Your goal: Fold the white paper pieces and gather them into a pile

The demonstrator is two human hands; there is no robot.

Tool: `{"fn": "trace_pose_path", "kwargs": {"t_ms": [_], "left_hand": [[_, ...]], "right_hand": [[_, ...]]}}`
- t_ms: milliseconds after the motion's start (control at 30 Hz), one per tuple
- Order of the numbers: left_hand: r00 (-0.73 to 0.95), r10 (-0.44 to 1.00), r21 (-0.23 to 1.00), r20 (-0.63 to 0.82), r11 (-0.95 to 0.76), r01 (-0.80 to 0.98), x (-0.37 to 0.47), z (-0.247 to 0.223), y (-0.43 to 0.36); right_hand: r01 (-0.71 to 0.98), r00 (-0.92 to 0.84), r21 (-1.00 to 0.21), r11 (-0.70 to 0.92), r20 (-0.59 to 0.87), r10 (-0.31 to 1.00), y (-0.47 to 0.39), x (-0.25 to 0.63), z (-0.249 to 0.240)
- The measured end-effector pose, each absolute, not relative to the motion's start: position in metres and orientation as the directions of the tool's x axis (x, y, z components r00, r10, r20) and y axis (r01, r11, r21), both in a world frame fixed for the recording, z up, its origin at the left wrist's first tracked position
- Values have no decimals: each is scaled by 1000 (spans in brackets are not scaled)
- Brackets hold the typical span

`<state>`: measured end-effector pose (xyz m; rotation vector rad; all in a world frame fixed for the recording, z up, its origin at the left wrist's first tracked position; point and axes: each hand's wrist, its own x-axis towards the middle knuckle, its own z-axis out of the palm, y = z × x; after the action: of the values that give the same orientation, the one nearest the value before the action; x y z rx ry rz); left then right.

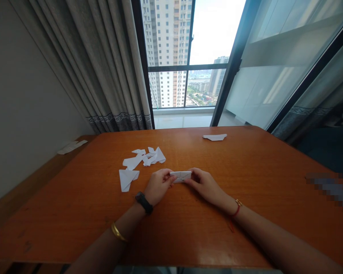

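A small piece of folded white paper (181, 175) with crossing crease lines is held level over the middle of the table. My left hand (159, 184) pinches its left end between thumb and fingers. At the right end, my right hand (206, 185) grips it the same way, thumb along the lower edge. Just left of my left hand lies a folded paper piece (127, 177) with pointed corners. Behind that, several more folded white papers (134, 161) are spread in a loose pile, some overlapping.
The brown wooden table (246, 228) spans the view. A boat-like folded paper (215, 137) lies near its far edge. White paper strips (72, 147) rest on a ledge at left. A blurred patch (331, 188) covers something at right. Curtains (108, 68) and a window stand beyond.
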<state>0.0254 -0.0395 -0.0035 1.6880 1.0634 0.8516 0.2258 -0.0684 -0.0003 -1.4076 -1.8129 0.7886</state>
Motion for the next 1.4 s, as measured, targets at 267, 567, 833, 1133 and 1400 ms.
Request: {"fn": "trace_pose_path", "kwargs": {"t_ms": [267,567,833,1133,1400], "left_hand": [[339,935,930,108,-215,298,27,3,-43],[347,929,942,125,-221,253,27,2,-42],[270,951,965,150,-200,171,28,6,-44],[234,960,972,153,-189,141,25,5,-40],[289,943,930,165,-246,272,22,-1,-38]], "right_hand": [[527,-153,-814,244,191,970,-67,226,-2],[593,-162,-765,250,190,968,-63,226,-7],[370,-158,-905,211,162,974,-57,229,-4],[609,363,-715,-343,-134,922,38,395,13],[622,409,-673,-399,-155,899,73,431,7]]}}
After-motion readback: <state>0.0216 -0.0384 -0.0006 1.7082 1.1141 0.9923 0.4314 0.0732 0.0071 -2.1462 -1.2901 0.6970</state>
